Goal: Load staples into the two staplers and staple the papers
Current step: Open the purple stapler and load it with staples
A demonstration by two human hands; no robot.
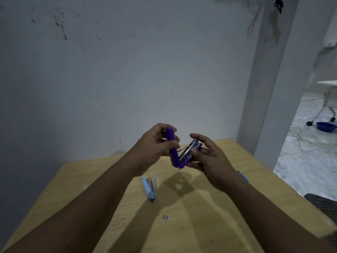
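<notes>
Nearest, I'm seeing a small staple strip (pixel 165 217) lying on the wooden table (pixel 228 207), and just beyond it a light blue stapler (pixel 150 188) sitting hinged open. Farther out, above the table, I'm holding the purple stapler (pixel 179 152) swung wide open: my left hand (pixel 155 143) is gripping its purple top, my right hand (pixel 207 157) is curling round the base, the metal staple channel showing.

Wooden table (pixel 228 207) bearing blue stapler (pixel 150 189), staple strip (pixel 165 217)
</notes>
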